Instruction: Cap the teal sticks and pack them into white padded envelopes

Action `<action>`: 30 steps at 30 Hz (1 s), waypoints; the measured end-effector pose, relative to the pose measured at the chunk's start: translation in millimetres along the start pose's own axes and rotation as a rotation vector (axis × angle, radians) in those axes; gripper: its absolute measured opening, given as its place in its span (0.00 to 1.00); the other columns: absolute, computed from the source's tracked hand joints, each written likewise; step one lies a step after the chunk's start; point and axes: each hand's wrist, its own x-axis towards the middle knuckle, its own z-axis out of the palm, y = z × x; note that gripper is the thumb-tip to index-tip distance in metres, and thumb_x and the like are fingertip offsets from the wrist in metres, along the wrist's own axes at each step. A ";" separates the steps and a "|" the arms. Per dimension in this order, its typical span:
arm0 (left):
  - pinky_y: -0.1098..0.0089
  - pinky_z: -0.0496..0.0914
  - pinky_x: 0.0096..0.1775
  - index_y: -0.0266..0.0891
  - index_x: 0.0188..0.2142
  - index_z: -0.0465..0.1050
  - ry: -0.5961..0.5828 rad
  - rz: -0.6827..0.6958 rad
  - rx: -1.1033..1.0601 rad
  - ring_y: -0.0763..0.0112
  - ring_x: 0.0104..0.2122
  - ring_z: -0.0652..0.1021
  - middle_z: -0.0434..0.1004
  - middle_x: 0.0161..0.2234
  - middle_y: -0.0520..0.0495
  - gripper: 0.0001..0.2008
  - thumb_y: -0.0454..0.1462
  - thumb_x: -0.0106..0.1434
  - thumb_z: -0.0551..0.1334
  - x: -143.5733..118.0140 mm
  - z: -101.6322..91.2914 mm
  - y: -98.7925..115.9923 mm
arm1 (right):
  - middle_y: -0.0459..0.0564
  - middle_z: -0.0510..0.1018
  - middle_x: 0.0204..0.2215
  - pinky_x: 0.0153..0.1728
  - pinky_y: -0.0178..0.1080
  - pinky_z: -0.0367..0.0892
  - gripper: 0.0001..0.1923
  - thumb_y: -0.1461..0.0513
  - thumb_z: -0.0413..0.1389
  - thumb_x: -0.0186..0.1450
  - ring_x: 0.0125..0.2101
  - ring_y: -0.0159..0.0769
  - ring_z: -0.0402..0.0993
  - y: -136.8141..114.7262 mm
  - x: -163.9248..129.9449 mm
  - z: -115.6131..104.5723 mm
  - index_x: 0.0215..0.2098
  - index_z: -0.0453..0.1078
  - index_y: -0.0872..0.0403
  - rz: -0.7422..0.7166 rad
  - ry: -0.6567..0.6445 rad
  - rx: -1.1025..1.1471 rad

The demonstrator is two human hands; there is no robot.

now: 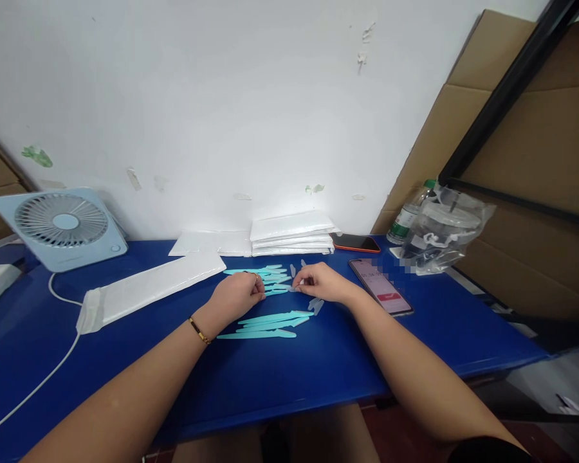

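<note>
My left hand (238,296) is closed on a turquoise eyebrow razor (276,292), whose blade end points right. My right hand (318,283) pinches a small clear blade cap (292,288) at that razor's tip; whether the cap sits over the blade I cannot tell. Several more turquoise razors (270,273) lie just behind my fingers, partly hidden by my left hand. In front of my hands rests another group of razors (265,328), blade ends to the right. Loose clear caps (315,305) lie beside my right hand, with others just behind it.
White padded mailers (289,235) are stacked against the wall, and one long mailer (154,289) lies at left. A blue fan (65,222) with a white cable stands far left. Two phones (383,289), a bottle (410,215) and a bagged cup (444,225) are at right.
</note>
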 end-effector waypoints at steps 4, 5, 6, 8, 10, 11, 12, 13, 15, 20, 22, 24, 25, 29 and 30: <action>0.73 0.62 0.26 0.42 0.27 0.71 0.001 0.015 -0.006 0.70 0.27 0.74 0.76 0.26 0.52 0.05 0.39 0.56 0.59 1.3 1.5 0.0 | 0.47 0.78 0.30 0.29 0.31 0.62 0.08 0.67 0.55 0.59 0.28 0.30 0.71 -6.6 3.8 6.0 0.34 0.75 0.54 -0.034 0.020 -0.004; 0.73 0.62 0.27 0.42 0.27 0.71 0.001 0.018 -0.012 0.70 0.27 0.74 0.76 0.26 0.52 0.05 0.39 0.56 0.59 2.0 2.6 -0.1 | 0.47 0.77 0.30 0.29 0.31 0.62 0.08 0.67 0.55 0.59 0.28 0.29 0.71 -8.8 5.6 8.6 0.34 0.75 0.54 -0.046 0.026 -0.015; 0.73 0.62 0.27 0.42 0.27 0.71 0.001 0.022 -0.019 0.70 0.28 0.74 0.76 0.26 0.52 0.05 0.39 0.56 0.58 2.8 3.9 -0.2 | 0.47 0.77 0.30 0.30 0.31 0.62 0.07 0.67 0.55 0.59 0.28 0.29 0.71 -11.2 7.7 11.3 0.34 0.75 0.54 -0.058 0.033 -0.028; 0.72 0.63 0.28 0.42 0.28 0.71 0.003 0.027 -0.024 0.69 0.28 0.74 0.76 0.27 0.51 0.06 0.39 0.57 0.58 4.1 5.8 -0.6 | 0.47 0.77 0.30 0.31 0.32 0.62 0.07 0.66 0.55 0.60 0.28 0.29 0.70 -15.1 11.6 15.4 0.34 0.75 0.54 -0.075 0.047 -0.050; 0.71 0.65 0.31 0.41 0.31 0.72 0.051 0.028 -0.005 0.68 0.31 0.74 0.76 0.30 0.50 0.06 0.39 0.57 0.58 4.2 5.6 -0.4 | 0.48 0.77 0.30 0.32 0.32 0.62 0.07 0.66 0.55 0.60 0.28 0.29 0.70 -16.6 13.1 14.6 0.34 0.75 0.54 -0.074 0.067 -0.065; 0.71 0.65 0.33 0.41 0.33 0.72 0.089 0.030 0.005 0.67 0.34 0.74 0.76 0.33 0.49 0.07 0.40 0.57 0.58 3.5 4.3 0.2 | 0.48 0.76 0.30 0.32 0.32 0.62 0.07 0.65 0.55 0.60 0.28 0.29 0.70 -16.2 12.1 11.6 0.35 0.75 0.54 -0.068 0.084 -0.067; 0.70 0.66 0.35 0.41 0.35 0.72 0.122 0.032 0.007 0.66 0.36 0.74 0.75 0.35 0.48 0.09 0.40 0.56 0.59 2.4 2.2 1.1 | 0.49 0.76 0.31 0.31 0.32 0.62 0.07 0.64 0.55 0.60 0.28 0.29 0.70 -14.9 10.0 7.0 0.35 0.75 0.54 -0.060 0.096 -0.065; 0.70 0.66 0.36 0.41 0.37 0.72 0.132 0.042 -0.007 0.65 0.37 0.74 0.75 0.37 0.48 0.10 0.41 0.56 0.59 0.9 -0.4 2.4 | 0.49 0.76 0.31 0.31 0.32 0.62 0.07 0.64 0.56 0.60 0.28 0.29 0.69 -12.9 6.7 1.0 0.35 0.75 0.54 -0.051 0.097 -0.056; 0.70 0.66 0.35 0.41 0.37 0.73 0.044 0.084 -0.080 0.67 0.35 0.74 0.74 0.36 0.48 0.12 0.45 0.57 0.59 -2.9 -5.7 6.0 | 0.48 0.76 0.31 0.29 0.31 0.62 0.07 0.63 0.57 0.58 0.28 0.29 0.70 -7.8 -1.9 -12.5 0.34 0.76 0.54 -0.041 0.031 -0.021; 0.75 0.64 0.26 0.42 0.32 0.75 -0.248 0.148 -0.223 0.72 0.27 0.73 0.75 0.28 0.52 0.12 0.47 0.53 0.61 -8.6 -8.2 14.3 | 0.46 0.76 0.27 0.25 0.30 0.62 0.07 0.60 0.61 0.53 0.25 0.29 0.69 0.0 -15.7 -28.6 0.31 0.77 0.53 -0.024 -0.204 0.043; 0.75 0.62 0.24 0.42 0.30 0.74 -0.262 0.111 -0.208 0.72 0.26 0.72 0.75 0.27 0.51 0.11 0.46 0.54 0.60 -8.2 -5.4 14.0 | 0.45 0.76 0.27 0.24 0.30 0.61 0.08 0.59 0.62 0.52 0.24 0.28 0.69 -0.1 -14.4 -25.1 0.29 0.77 0.53 -0.011 -0.225 0.043; 0.74 0.61 0.23 0.41 0.29 0.74 -0.227 0.069 -0.163 0.72 0.25 0.72 0.75 0.27 0.50 0.11 0.45 0.55 0.59 -6.8 -3.2 11.2 | 0.45 0.76 0.26 0.24 0.29 0.61 0.08 0.58 0.62 0.53 0.24 0.28 0.69 -0.5 -11.4 -19.9 0.29 0.77 0.54 0.003 -0.195 0.027; 0.74 0.60 0.23 0.41 0.28 0.73 -0.196 0.053 -0.135 0.72 0.25 0.72 0.75 0.27 0.50 0.11 0.45 0.56 0.58 -6.1 -2.7 9.1 | 0.46 0.76 0.27 0.25 0.29 0.62 0.08 0.59 0.61 0.53 0.24 0.28 0.69 -0.6 -10.0 -17.6 0.30 0.77 0.54 0.006 -0.163 0.014; 0.73 0.59 0.24 0.40 0.28 0.71 -0.083 0.017 -0.056 0.71 0.26 0.72 0.75 0.27 0.50 0.09 0.42 0.57 0.57 -3.3 -3.6 0.8 | 0.48 0.76 0.30 0.27 0.29 0.64 0.08 0.63 0.60 0.54 0.27 0.29 0.71 0.9 -7.3 -12.2 0.33 0.76 0.54 -0.012 -0.055 -0.047; 0.73 0.59 0.24 0.41 0.28 0.71 -0.069 0.014 -0.045 0.71 0.26 0.72 0.75 0.27 0.51 0.08 0.42 0.57 0.57 -2.8 -4.0 -0.6 | 0.48 0.76 0.30 0.27 0.29 0.64 0.08 0.64 0.59 0.53 0.27 0.29 0.71 1.4 -7.2 -11.6 0.33 0.76 0.54 -0.018 -0.044 -0.058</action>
